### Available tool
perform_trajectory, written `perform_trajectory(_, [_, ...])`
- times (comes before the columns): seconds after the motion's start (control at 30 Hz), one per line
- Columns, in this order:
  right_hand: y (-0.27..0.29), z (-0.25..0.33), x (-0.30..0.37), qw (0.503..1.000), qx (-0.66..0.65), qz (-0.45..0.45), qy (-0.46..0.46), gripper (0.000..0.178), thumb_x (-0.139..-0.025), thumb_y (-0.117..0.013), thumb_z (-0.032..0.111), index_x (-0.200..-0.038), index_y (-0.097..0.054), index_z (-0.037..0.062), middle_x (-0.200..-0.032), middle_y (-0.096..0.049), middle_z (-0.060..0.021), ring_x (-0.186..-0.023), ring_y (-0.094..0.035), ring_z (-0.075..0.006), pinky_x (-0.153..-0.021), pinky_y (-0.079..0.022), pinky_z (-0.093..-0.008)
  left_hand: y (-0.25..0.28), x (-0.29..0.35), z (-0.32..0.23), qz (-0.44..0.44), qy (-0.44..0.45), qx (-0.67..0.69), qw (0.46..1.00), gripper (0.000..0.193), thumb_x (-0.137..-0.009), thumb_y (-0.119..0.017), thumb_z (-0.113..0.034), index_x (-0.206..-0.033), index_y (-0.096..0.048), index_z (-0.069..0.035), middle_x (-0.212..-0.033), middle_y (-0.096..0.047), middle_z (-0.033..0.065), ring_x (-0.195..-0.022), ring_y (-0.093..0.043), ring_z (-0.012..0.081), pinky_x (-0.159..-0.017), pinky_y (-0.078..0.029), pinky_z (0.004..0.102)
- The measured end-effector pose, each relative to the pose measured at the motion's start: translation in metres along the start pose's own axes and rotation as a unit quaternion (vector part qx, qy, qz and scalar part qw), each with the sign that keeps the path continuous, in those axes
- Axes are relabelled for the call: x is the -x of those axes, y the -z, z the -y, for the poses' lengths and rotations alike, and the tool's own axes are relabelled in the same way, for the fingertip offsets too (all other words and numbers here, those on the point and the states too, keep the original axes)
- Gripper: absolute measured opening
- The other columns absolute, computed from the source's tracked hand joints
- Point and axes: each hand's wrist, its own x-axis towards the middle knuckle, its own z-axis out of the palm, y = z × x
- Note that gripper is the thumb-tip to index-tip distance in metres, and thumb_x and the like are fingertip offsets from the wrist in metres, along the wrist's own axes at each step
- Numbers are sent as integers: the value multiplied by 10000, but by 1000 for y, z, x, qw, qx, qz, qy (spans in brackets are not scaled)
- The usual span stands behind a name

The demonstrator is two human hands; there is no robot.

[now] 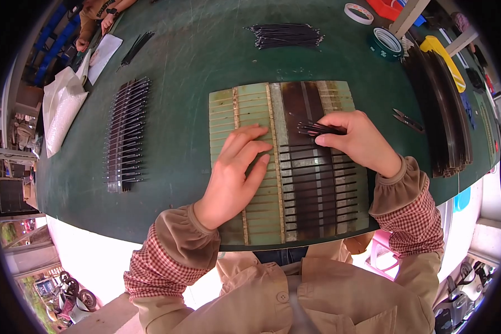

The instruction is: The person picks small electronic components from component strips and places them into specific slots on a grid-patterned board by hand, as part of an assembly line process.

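Right hand gripped a loose bundle of thin black wires between thumb and fingers, above the upper part of a slotted board on the worktop. Left hand held nothing, its fingers apart and slightly bent, fingertips by a raised ridge. Nearer the body, a row of laid wires crossed the dark strips. With so many in one pinch, several could have slipped out together and tangled; the bundle's uneven ends might have snagged the nearest laid wires and skewed their spacing. Uneven pressure from the left hand could have nudged the board.
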Motion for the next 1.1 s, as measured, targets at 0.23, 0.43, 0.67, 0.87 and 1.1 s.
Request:
perform_trajectory(0.23, [-7, 0, -3, 999, 47, -15, 15, 178, -792, -699, 77, -943, -660, -9, -778, -640, -174, -658, -592, -281, -651, -484, -332, -5, -1, -7, 40, -56, -97, 993, 272, -832, -651, -24, -1099, -625, 22, -1311, -544, 174, -1227, -493, 373, -1010, -422, 436])
perform_trajectory(0.43, [7, -1, 6, 993, 109, -38, -1, 164, -785, -697, 88, -906, -633, -3, -774, -629, -181, -668, -590, -319, -645, -481, -346, -7, 0, -8, 76, -98, -184, 975, 367, -822, -675, -121, -1154, -618, 24, -1357, -495, 198, -1250, -449, 403, -1055, -385, 490])
perform_trajectory(0.67, [23, -2, 19, 982, 170, -61, -57, 151, -801, -682, 92, -847, -591, -19, -738, -621, -147, -659, -590, -294, -641, -477, -342, -4, 0, -7, 87, -83, -157, 980, 366, -847, -662, -83, -1194, -604, 19, -1400, -481, 176, -1289, -439, 389, -1037, -403, 468])
perform_trajectory(0.87, [54, -30, 41, 988, 120, -92, -9, 127, -834, -675, 70, -902, -621, -24, -716, -574, -24, -611, -471, -110, -586, -405, -258, 4, 1, -7, 96, -64, -116, 987, 359, -879, -648, -89, -1219, -589, 11, -1393, -490, 172, -1290, -444, 375, -1040, -401, 448])
perform_trajectory(1.1, [33, 17, 23, 991, -87, 30, -96, 106, -867, -669, 87, -933, -666, 4, -740, -619, -17, -643, -531, -64, -575, -432, -228, 19, -25, -26, 114, 99, 94, 984, 254, -897, -655, -78, -1133, -606, 2, -1229, -592, 134, -1172, -541, 302, -991, -429, 375])
